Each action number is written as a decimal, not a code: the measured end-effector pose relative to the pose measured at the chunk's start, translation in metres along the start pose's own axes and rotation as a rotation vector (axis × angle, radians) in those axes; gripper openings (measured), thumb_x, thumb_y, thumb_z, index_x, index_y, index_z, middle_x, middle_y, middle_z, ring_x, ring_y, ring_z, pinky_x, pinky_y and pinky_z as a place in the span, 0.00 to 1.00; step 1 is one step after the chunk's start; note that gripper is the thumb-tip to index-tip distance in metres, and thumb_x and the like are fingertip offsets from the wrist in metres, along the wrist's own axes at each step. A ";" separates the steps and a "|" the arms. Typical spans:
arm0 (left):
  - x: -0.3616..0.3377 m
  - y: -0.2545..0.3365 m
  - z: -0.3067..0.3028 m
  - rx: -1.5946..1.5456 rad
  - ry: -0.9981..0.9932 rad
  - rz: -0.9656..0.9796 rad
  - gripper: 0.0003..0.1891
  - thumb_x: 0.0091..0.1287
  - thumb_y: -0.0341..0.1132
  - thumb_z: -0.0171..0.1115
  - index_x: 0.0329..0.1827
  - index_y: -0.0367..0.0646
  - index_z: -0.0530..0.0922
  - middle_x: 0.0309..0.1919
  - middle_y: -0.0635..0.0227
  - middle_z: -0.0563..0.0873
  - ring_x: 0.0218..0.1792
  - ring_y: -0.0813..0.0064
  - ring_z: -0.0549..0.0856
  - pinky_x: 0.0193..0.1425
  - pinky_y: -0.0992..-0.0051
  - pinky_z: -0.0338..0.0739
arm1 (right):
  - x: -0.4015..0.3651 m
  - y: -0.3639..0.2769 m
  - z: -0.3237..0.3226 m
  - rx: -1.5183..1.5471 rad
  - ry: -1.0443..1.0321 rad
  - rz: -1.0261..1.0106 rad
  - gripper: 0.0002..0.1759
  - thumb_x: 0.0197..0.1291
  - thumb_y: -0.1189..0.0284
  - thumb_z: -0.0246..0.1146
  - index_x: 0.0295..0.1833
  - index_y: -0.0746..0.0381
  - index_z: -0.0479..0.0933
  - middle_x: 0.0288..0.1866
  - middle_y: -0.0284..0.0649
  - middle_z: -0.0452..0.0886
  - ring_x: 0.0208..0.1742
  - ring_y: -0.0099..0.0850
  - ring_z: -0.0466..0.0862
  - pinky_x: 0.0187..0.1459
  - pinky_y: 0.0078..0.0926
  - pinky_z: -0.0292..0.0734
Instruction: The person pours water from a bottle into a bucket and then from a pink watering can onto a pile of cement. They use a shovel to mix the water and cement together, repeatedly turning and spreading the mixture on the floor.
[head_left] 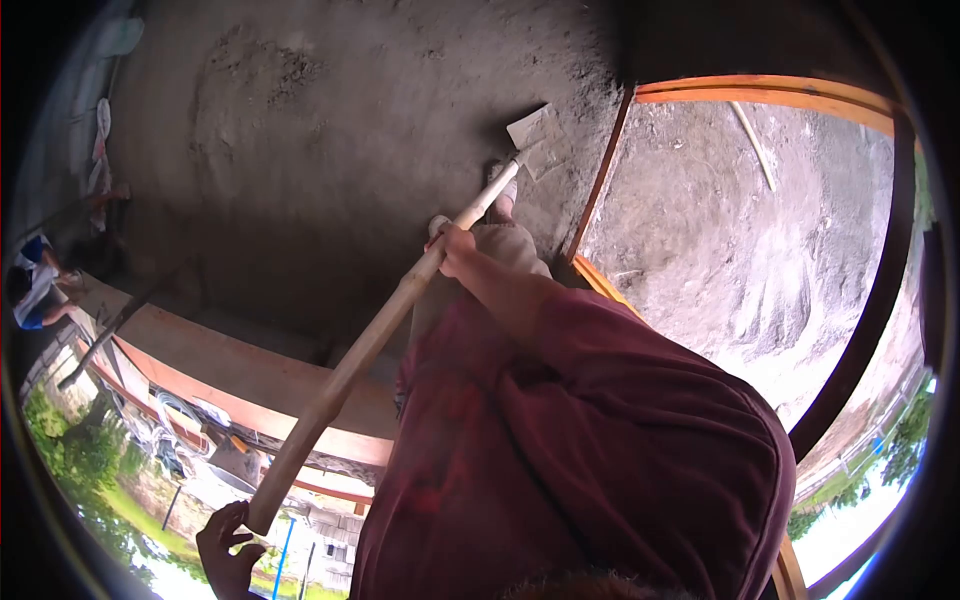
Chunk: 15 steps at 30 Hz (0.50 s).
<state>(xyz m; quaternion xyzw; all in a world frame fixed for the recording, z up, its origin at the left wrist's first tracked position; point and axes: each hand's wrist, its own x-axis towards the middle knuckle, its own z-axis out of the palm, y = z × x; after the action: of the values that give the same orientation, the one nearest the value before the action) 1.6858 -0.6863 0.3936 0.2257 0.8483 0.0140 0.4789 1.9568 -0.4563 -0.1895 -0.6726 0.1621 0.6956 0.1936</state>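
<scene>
My right hand (455,248) is wrapped round the pale wooden handle of a shovel (365,350), about midway along it. The handle slants from the lower left up to the metal blade (535,130), which is low over or on the grey ground beside my foot (503,190). At the lower left, my left hand (232,548) is by the thick butt end of the handle, its fingers curved and apart. Its fingertips are at the edge of the wood; whether they touch it is unclear.
Grey, rough ground (300,130) spreads across the upper left. Orange-brown timber (765,88) frames a brighter patch of ground at the right, where a thin stick (752,145) lies. A long board (230,365) runs along the lower left. Another person (42,285) is at the far left.
</scene>
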 end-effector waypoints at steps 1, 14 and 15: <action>0.010 0.012 0.018 0.172 0.024 -0.128 0.39 0.46 0.36 0.81 0.65 0.39 0.78 0.53 0.54 0.88 0.53 0.62 0.88 0.51 0.63 0.85 | 0.001 0.003 -0.005 -0.011 0.006 0.000 0.08 0.66 0.76 0.59 0.45 0.68 0.70 0.32 0.47 0.76 0.29 0.41 0.81 0.35 0.42 0.84; 0.044 -0.069 0.125 0.978 0.079 -0.208 0.10 0.62 0.33 0.70 0.39 0.45 0.76 0.29 0.58 0.87 0.36 0.51 0.90 0.40 0.51 0.83 | 0.010 0.073 -0.036 -0.102 -0.093 0.131 0.08 0.64 0.79 0.60 0.45 0.66 0.68 0.33 0.45 0.74 0.32 0.39 0.80 0.38 0.46 0.86; 0.043 -0.079 0.131 0.963 0.072 -0.275 0.11 0.61 0.33 0.70 0.42 0.44 0.76 0.33 0.54 0.87 0.39 0.48 0.89 0.42 0.50 0.82 | 0.013 0.075 -0.040 -0.075 -0.103 0.144 0.08 0.63 0.79 0.60 0.45 0.65 0.68 0.32 0.45 0.74 0.32 0.39 0.80 0.38 0.47 0.85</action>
<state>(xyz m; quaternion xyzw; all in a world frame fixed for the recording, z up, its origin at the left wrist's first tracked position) 1.7447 -0.7653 0.2688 0.3064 0.7963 -0.4346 0.2882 1.9551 -0.5402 -0.2066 -0.6294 0.1737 0.7469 0.1259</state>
